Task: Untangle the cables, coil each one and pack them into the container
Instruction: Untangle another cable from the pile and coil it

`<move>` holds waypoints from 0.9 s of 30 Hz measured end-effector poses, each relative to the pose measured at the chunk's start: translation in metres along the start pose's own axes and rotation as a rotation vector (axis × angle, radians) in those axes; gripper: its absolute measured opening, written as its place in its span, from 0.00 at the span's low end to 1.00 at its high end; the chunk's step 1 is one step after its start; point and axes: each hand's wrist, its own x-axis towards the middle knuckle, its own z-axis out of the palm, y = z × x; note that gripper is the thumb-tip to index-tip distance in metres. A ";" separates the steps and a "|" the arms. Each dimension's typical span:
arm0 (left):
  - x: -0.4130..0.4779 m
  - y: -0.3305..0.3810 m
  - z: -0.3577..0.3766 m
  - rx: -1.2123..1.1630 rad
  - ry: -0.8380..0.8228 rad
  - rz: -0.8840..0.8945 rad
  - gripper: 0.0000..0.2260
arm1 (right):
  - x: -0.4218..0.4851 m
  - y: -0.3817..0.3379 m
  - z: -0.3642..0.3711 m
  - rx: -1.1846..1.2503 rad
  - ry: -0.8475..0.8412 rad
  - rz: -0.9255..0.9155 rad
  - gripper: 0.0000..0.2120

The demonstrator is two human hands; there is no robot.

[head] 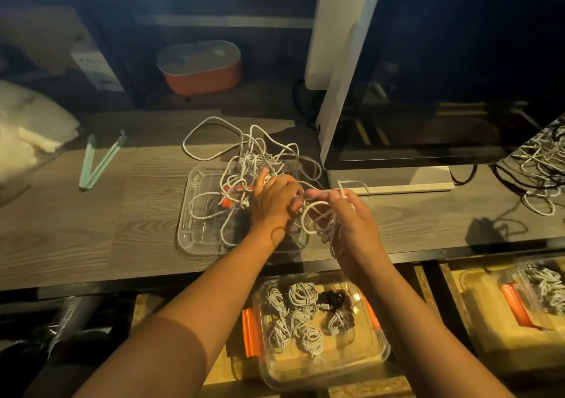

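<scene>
right hand (351, 223) curls its fingers round the cable loops (321, 221); left hand (273, 202) pinches the strand (302, 204): ease slack gently from the tangle (253, 156).

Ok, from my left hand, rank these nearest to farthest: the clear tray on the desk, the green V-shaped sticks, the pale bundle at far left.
1. clear tray: directly under the left hand, beneath the cable tangle.
2. green V-shaped sticks: on the desk, left of the tray.
3. pale bundle: at the view's far left edge.
</scene>
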 end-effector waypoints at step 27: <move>0.015 -0.029 0.021 0.022 0.174 -0.006 0.06 | 0.007 -0.023 0.008 -0.006 0.065 -0.050 0.09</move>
